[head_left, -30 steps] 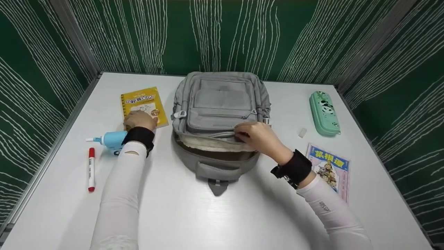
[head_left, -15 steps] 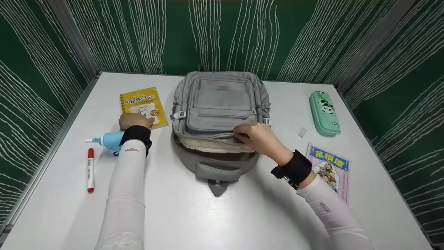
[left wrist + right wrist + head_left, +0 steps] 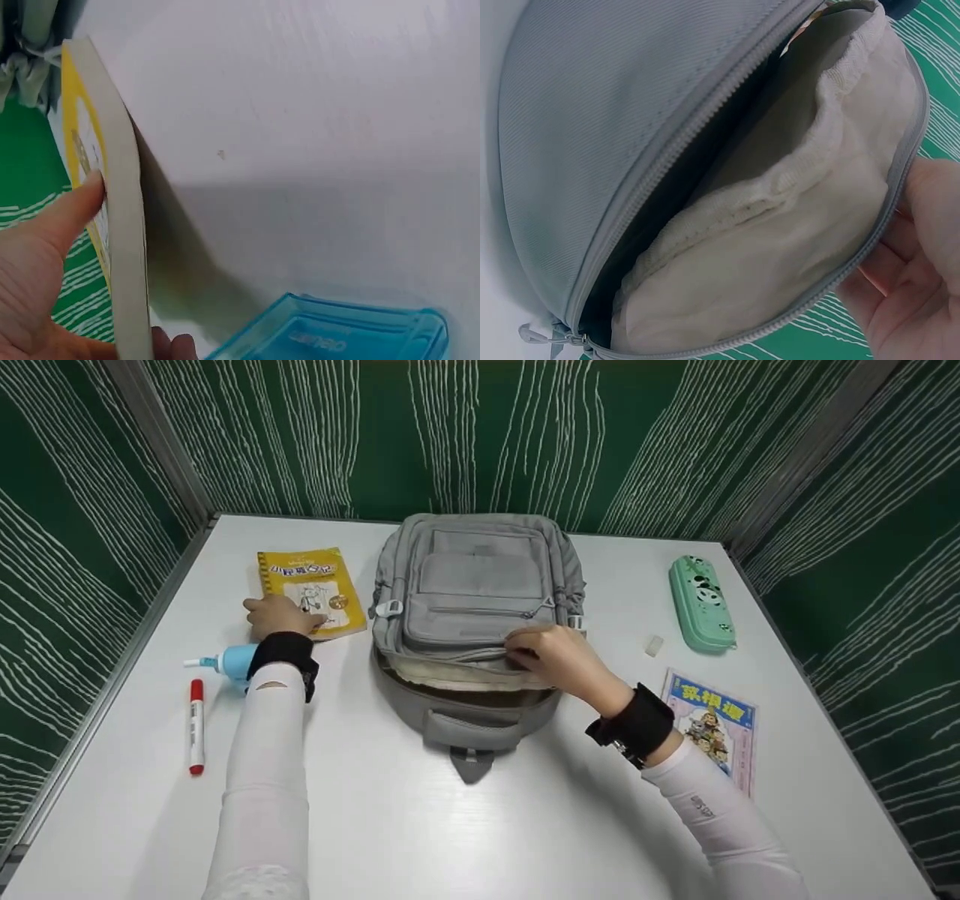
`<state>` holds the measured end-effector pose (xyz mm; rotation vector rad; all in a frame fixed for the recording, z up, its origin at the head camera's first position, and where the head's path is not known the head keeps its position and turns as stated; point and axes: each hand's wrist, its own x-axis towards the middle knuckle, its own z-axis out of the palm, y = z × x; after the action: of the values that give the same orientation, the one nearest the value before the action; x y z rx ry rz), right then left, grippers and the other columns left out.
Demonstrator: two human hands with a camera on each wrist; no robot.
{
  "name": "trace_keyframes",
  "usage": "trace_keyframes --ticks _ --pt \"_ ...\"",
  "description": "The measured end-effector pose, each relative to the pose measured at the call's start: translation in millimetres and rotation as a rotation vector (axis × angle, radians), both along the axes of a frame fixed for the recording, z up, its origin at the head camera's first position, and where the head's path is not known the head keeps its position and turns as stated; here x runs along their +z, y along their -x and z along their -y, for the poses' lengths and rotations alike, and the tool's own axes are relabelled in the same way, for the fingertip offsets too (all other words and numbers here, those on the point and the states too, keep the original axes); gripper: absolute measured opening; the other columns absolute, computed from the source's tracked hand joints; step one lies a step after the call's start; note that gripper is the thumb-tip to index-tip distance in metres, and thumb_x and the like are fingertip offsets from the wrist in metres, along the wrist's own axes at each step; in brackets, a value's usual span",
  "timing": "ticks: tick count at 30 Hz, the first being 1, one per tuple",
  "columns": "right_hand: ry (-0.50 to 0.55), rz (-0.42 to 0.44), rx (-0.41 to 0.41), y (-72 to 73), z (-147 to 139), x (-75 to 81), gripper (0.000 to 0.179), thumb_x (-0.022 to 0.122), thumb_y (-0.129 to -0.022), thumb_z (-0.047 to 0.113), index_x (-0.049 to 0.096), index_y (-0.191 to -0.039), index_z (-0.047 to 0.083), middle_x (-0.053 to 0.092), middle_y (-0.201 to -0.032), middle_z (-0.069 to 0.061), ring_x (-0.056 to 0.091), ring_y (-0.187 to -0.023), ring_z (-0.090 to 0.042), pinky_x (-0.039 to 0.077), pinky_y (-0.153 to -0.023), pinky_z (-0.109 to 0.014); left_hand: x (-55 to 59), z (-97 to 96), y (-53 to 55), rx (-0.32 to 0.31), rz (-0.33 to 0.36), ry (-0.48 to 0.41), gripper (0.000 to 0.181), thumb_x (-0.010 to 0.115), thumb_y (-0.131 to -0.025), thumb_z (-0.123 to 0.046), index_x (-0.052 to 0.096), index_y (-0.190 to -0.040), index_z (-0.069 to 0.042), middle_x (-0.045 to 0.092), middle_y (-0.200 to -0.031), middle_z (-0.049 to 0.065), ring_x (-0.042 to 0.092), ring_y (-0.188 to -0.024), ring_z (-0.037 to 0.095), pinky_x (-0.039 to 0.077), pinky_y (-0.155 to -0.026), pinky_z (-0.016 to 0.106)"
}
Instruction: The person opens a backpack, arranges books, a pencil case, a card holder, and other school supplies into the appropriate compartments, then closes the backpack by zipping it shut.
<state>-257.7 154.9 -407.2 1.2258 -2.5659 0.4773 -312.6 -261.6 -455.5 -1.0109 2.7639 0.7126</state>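
At the left of the head view lies a yellow book (image 3: 315, 566). My left hand (image 3: 279, 617) holds it by the near left corner. In the left wrist view the thumb lies on the cover and fingertips (image 3: 184, 347) show under the book's edge, which casts a shadow on the table. The grey backpack (image 3: 480, 577) lies in the middle, its main compartment unzipped. My right hand (image 3: 555, 656) pinches the edge of its front panel and holds the mouth apart. A pale lining pocket (image 3: 757, 277) shows inside; the depths of the bag are dark.
A light-blue bottle (image 3: 236, 662) with a white nozzle lies beside the left wrist, near a red-capped marker (image 3: 196, 727). On the right are a green panda pencil case (image 3: 703, 604), a small eraser-like block (image 3: 654, 646) and a blue-and-pink booklet (image 3: 709, 727), partly behind the right forearm.
My left hand has slid left and slightly nearer, from over the book's lower part to its left corner. The book has turned and shifted a little. The right hand stays at the backpack's edge.
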Motion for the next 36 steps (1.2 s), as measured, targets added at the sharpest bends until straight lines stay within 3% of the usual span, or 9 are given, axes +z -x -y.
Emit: trace_keyframes --ticks 4,9,15,20,26,31,36 --pt "-0.002 -0.003 0.003 0.2 -0.6 -0.1 0.011 0.074 -0.091 0.008 0.079 -0.101 0.005 0.08 -0.106 -0.008 0.076 -0.101 -0.028 0.063 -0.089 -0.041 7.7 -0.9 -2.4 0.002 -0.079 -0.088 0.083 0.069 -0.095 -0.037 0.031 -0.149 0.013 0.035 -0.147 0.031 0.051 -0.132 0.04 0.051 -0.111 0.047" --pt "0.01 0.004 0.002 0.0 -2.1 -0.6 0.013 0.074 -0.09 0.006 0.079 -0.102 0.004 0.08 -0.107 -0.01 0.076 -0.102 -0.028 0.063 -0.091 -0.041 18.1 0.3 -2.5 -0.018 -0.178 -0.2 0.069 0.052 -0.106 -0.026 0.021 -0.154 0.012 0.039 -0.149 0.032 0.055 -0.133 0.041 0.05 -0.113 0.048" --pt "0.014 -0.004 -0.003 0.9 -2.8 -0.6 0.012 0.075 -0.09 0.006 0.079 -0.102 0.004 0.08 -0.107 -0.01 0.077 -0.101 -0.028 0.063 -0.091 -0.04 25.7 0.5 -4.2 -0.059 -0.333 -0.288 0.053 0.04 -0.109 -0.024 0.026 -0.151 0.007 0.058 -0.138 0.028 0.063 -0.124 0.04 0.053 -0.1 0.048" --pt "0.023 0.012 -0.013 0.5 -1.7 -0.4 0.014 0.075 -0.09 0.007 0.079 -0.104 0.004 0.08 -0.109 -0.01 0.076 -0.103 -0.029 0.062 -0.093 -0.041 28.3 1.2 -11.0 -0.118 -0.438 -0.306 0.048 0.041 -0.109 -0.022 0.031 -0.148 0.004 0.06 -0.138 0.027 0.066 -0.122 0.039 0.054 -0.085 0.036" --pt "0.076 0.062 -0.07 0.7 -0.4 1.9 0.015 0.074 -0.092 0.009 0.079 -0.106 0.006 0.079 -0.11 -0.01 0.075 -0.106 -0.029 0.062 -0.091 -0.045 33.8 4.5 -29.1 -0.158 -0.504 -0.357 0.051 0.042 -0.109 -0.025 0.03 -0.152 0.001 0.06 -0.138 0.026 0.068 -0.116 0.035 0.044 -0.059 0.012" --pt "0.143 0.05 -0.102 4.6 0.2 6.5 0.012 0.074 -0.093 0.009 0.079 -0.104 0.007 0.08 -0.105 -0.01 0.077 -0.101 -0.027 0.062 -0.088 -0.045 43.1 7.8 -50.2 -0.214 -0.558 -0.367 0.054 0.044 -0.109 -0.027 0.032 -0.151 0.003 0.063 -0.134 0.026 0.067 -0.105 0.027 0.043 -0.06 0.009" --pt "0.214 0.021 -0.11 10.3 0.6 13.1 0.01 0.075 -0.092 0.008 0.08 -0.1 0.007 0.08 -0.1 -0.01 0.077 -0.096 -0.027 0.062 -0.086 -0.045 51.6 10.7 -75.1 -0.275 -0.556 -0.388 0.057 0.047 -0.108 -0.027 0.032 -0.153 0.005 0.062 -0.13 0.027 0.062 -0.089 0.01 0.048 -0.061 0.009"
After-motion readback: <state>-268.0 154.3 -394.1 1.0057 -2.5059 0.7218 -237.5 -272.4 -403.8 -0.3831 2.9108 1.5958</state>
